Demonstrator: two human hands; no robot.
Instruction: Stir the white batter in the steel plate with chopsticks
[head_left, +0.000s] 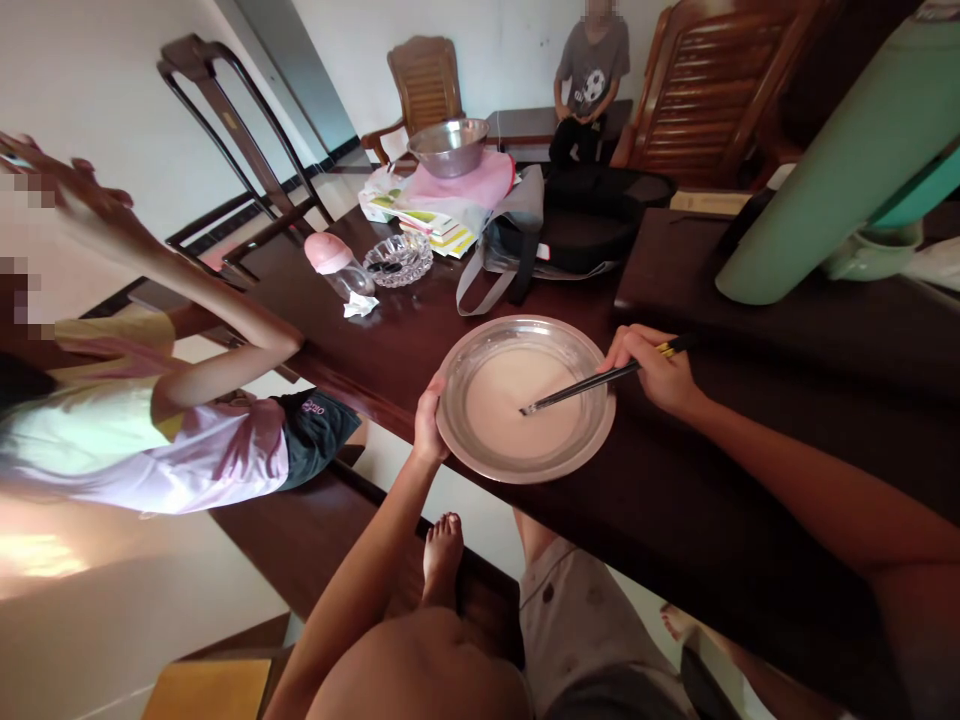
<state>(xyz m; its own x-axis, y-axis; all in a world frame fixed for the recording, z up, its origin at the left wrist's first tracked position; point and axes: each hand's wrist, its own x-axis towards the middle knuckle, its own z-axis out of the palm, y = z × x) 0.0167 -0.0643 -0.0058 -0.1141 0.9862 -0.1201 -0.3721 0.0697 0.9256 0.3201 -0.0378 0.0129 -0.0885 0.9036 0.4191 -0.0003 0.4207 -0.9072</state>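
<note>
A wide metal bowl rests at the edge of the dark wooden table, with a pale, creamy liquid in it. My left hand grips the bowl's left rim, its fingers partly hidden by the bowl. In my right hand, closed fingers hold black chopsticks with gold bands near the top end. The chopsticks slant down to the left over the bowl, and their tips touch the liquid near its middle.
Behind the bowl are a grey-black bag, a glass ashtray, a pink-capped bottle and another metal bowl. A green cylinder leans at right. One person sits at left; another sits at the back.
</note>
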